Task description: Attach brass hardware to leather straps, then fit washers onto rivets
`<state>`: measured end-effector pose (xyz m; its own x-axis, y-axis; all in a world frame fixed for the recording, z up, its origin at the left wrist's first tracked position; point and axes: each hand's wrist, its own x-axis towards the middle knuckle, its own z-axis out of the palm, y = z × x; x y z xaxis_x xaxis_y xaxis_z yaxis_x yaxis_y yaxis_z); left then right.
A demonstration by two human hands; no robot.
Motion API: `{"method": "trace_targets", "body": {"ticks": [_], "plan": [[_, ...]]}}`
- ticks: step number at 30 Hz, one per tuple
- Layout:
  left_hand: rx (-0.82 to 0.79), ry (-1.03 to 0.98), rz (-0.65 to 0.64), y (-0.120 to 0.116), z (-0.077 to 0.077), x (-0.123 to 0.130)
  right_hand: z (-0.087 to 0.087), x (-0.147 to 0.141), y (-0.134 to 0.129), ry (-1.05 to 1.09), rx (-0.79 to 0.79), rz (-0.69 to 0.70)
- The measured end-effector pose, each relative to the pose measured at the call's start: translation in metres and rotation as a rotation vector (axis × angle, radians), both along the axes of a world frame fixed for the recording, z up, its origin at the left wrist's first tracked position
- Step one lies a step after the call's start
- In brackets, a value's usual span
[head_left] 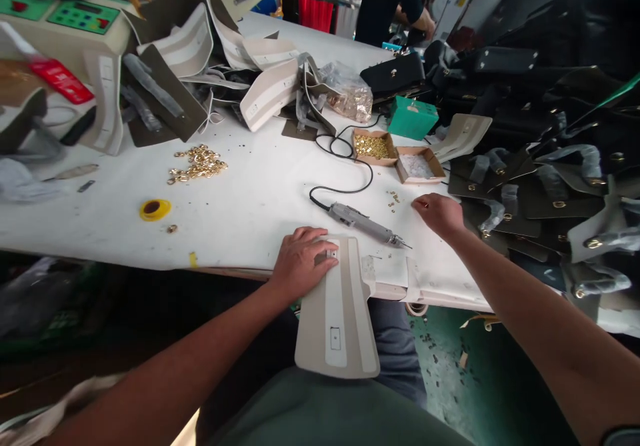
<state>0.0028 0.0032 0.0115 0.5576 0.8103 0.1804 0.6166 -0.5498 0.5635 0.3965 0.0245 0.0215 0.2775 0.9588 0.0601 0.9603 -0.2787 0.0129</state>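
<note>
Steady the beige panel point(336, 309), which overhangs the table point(250, 213), under your loosely spread left hand point(303, 263). Your right hand point(441, 213) is curled beside loose gold bits point(394, 197); whether it pinches one, I can't tell. Mind the driver point(363, 223) between.

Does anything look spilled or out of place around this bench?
Yes, mainly below: dark bits lie scattered over the green floor, like dropped scraps. On the bench, a few small gold pieces lie loose outside the cardboard box of similar-looking ones, near the right hand, though that may be deliberate. Nothing looks clearly damaged.
</note>
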Motion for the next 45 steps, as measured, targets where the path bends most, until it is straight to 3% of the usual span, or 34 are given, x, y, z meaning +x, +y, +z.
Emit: {"method": "trace_targets", "body": {"ticks": [4,7,9,12,15,18,22,28,37,45], "plan": [[0.0,-0.013,0.001,-0.001,-0.004,0.0,0.004,-0.002,-0.002,0.085,0.103,-0.065],[0.01,-0.029,-0.003,-0.002,-0.006,0.0,0.02,-0.027,-0.015,0.332,0.205,-0.083],[0.02,-0.035,-0.008,-0.002,-0.006,0.0,0.03,-0.06,-0.03,0.609,0.166,-0.009],[0.033,-0.033,-0.005,-0.003,-0.007,0.0,0.035,-0.122,-0.053,0.892,-0.055,0.263],[0.042,-0.027,-0.006,-0.004,-0.006,0.0,0.027,-0.174,-0.065,0.923,-0.116,0.44],[0.047,-0.024,-0.007,-0.004,-0.006,-0.001,0.015,-0.197,-0.065,0.876,-0.079,0.433],[0.049,-0.019,-0.005,-0.004,-0.005,-0.002,0.007,-0.201,-0.063,0.778,-0.039,0.431],[0.047,-0.022,-0.004,-0.004,-0.006,-0.002,0.011,-0.205,-0.066,0.676,-0.034,0.398],[0.058,-0.013,-0.023,-0.003,-0.007,-0.003,0.019,-0.208,-0.056,0.774,-0.152,0.197],[0.028,0.003,-0.021,-0.003,-0.004,-0.003,0.015,-0.201,-0.049,0.914,-0.217,0.146]]}}
